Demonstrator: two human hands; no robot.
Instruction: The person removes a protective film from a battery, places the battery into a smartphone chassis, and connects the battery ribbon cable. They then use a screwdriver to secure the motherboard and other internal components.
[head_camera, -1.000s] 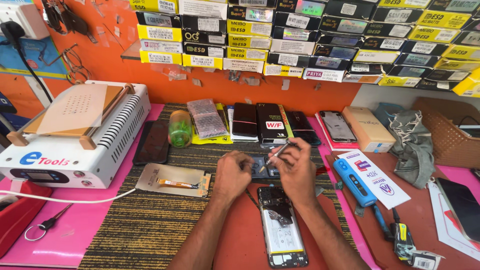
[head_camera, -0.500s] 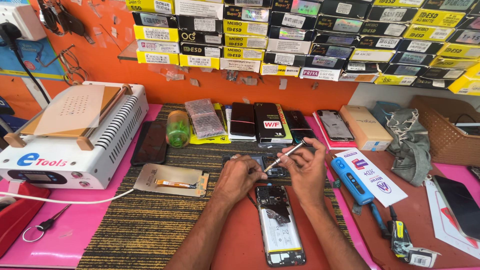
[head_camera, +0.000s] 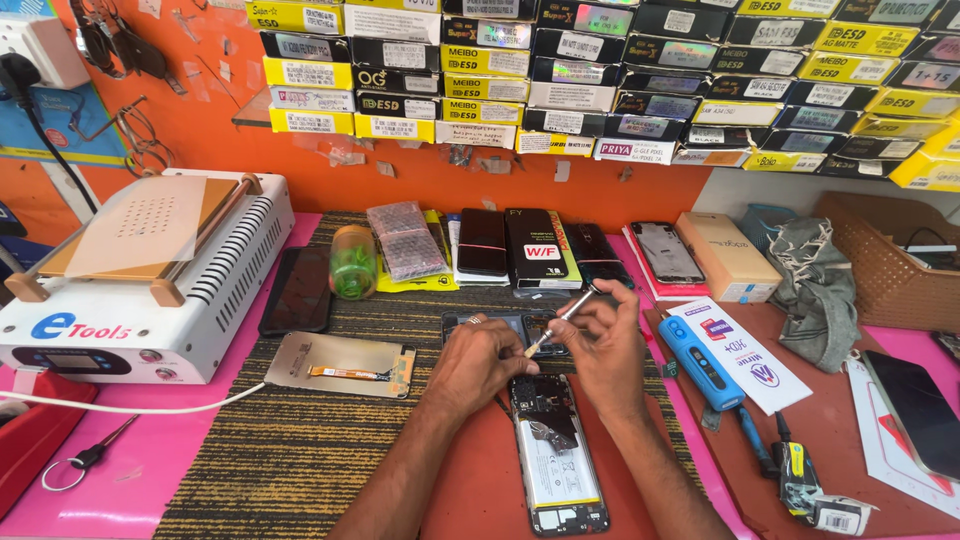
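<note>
Phone teardown: both hands working with a thin tool at the top end of the opened phone.

Right hand (head_camera: 610, 350) pinches a slim metal tool (head_camera: 560, 318), likely tweezers or a fine driver, tip angled down toward the left hand (head_camera: 490, 360), which is curled with its fingertips closed on some small part too tiny to identify. Opened phone (head_camera: 555, 455) lies back-off on the striped mat (head_camera: 300, 450), battery and board exposed, just below both hands. Detached screen panel (head_camera: 340, 365) sits to the left, beside the white heating machine (head_camera: 140, 270); blue electric screwdriver (head_camera: 700, 360) to the right. Judged step: lifting or seating a small part near the board. Next move needs a steady tip and light grip.
</note>
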